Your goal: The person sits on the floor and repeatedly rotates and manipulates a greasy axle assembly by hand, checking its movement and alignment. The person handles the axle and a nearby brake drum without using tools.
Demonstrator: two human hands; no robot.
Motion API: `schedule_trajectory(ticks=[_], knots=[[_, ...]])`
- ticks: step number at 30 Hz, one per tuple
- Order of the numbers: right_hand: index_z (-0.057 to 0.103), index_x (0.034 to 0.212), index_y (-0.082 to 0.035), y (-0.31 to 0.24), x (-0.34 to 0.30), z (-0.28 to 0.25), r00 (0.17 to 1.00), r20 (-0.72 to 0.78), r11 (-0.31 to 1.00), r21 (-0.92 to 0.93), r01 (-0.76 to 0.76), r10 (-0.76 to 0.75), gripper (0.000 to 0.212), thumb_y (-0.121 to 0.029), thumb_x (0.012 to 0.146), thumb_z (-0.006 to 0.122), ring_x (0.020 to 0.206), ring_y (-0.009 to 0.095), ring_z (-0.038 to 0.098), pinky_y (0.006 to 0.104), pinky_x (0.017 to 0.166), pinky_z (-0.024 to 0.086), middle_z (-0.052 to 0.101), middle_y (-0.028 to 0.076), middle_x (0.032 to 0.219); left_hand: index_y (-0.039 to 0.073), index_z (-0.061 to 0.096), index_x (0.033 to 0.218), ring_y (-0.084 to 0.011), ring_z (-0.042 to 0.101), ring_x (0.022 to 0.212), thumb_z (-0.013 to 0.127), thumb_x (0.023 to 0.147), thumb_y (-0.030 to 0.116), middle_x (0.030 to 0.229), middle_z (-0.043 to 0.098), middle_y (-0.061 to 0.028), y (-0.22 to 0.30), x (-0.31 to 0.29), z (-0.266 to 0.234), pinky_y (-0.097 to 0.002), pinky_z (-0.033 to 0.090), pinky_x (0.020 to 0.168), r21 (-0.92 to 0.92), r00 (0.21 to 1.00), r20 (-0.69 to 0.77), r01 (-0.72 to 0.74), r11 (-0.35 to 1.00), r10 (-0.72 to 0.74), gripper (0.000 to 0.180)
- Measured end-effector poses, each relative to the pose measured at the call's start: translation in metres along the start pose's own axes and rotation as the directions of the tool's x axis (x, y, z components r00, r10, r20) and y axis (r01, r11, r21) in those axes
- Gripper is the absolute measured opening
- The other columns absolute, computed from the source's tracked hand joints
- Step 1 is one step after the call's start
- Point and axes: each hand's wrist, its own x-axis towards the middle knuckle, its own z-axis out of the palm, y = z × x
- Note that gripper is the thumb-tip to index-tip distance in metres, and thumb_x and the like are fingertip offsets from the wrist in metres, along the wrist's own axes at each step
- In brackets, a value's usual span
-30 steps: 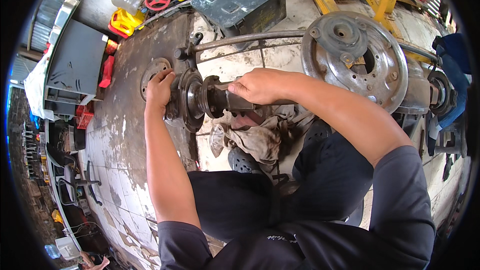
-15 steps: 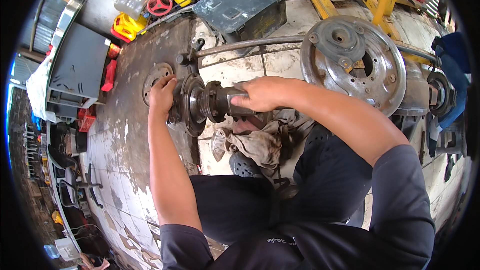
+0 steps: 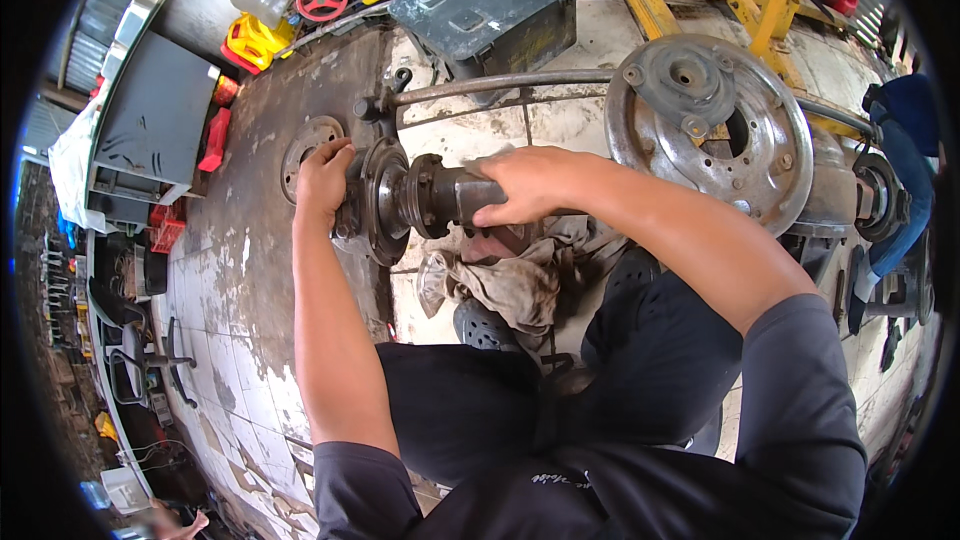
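A dark, greasy axle assembly with a round flanged hub (image 3: 385, 202) lies across in front of my knees. My left hand (image 3: 324, 180) is closed around the hub's outer left end, its fingers curled over the far side. Over the squared metal housing (image 3: 455, 197) to the right of the hub, my right hand (image 3: 535, 180) is wrapped, thumb on the near side. A crumpled, stained rag (image 3: 510, 285) lies below the housing, by my shoes. Just beyond my left hand is a round metal disc with holes (image 3: 309, 155).
A large steel backing plate (image 3: 715, 180) stands at right, with a long metal rod (image 3: 500, 83) running behind. Farther off are a dark lidded toolbox (image 3: 485, 5) and a yellow steel frame (image 3: 650, 5). A grey cabinet (image 3: 160, 115) stands left. Another person's blue-clad leg (image 3: 905, 210) shows far right.
My right thumb has shifted slightly on the near side of the housing. Both hands stay on the axle assembly, and the view has moved a little.
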Motion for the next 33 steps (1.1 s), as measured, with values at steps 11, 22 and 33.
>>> schedule_trajectory(ticks=[11,22,33], knots=[[0.051,0.136,0.008,-0.003,-0.001,-0.01,0.997,0.08,1.0,0.023,0.017,-0.019,0.081,-0.053,0.086,0.068,0.114,0.041,0.062,0.0446,0.099,0.049,0.063,0.028,0.125,0.003,0.071,0.122,-0.0242,0.063,0.114,0.065,0.092,0.026,0.12,0.07,-0.0155,0.002,0.0,-0.005,-0.033,0.044,0.099,0.021,1.0,-0.018,-0.001,1.0,0.002,0.038],[0.049,0.14,0.006,-0.011,-0.003,-0.016,0.984,0.177,1.0,-0.023,-0.002,0.006,0.079,-0.051,0.089,0.065,0.125,0.04,0.057,0.042,0.107,0.045,0.057,0.027,0.137,0.004,0.07,0.122,-0.0241,0.063,0.114,0.065,0.092,0.026,0.119,0.07,-0.0147,-0.005,-0.003,-0.003,-0.0332,0.045,0.099,0.021,1.0,-0.024,0.011,1.0,-0.011,0.038],[0.042,0.142,0.012,-0.017,-0.002,-0.006,0.996,0.086,0.998,-0.058,0.031,-0.026,0.091,-0.055,0.086,0.068,0.13,0.04,0.052,0.0422,0.108,0.044,0.051,0.029,0.142,0.003,0.07,0.122,-0.0174,0.063,0.106,0.065,0.093,0.026,0.114,0.071,-0.0101,-0.005,0.006,-0.006,-0.0294,0.046,0.094,0.007,1.0,-0.002,-0.009,1.0,0.009,0.037]])
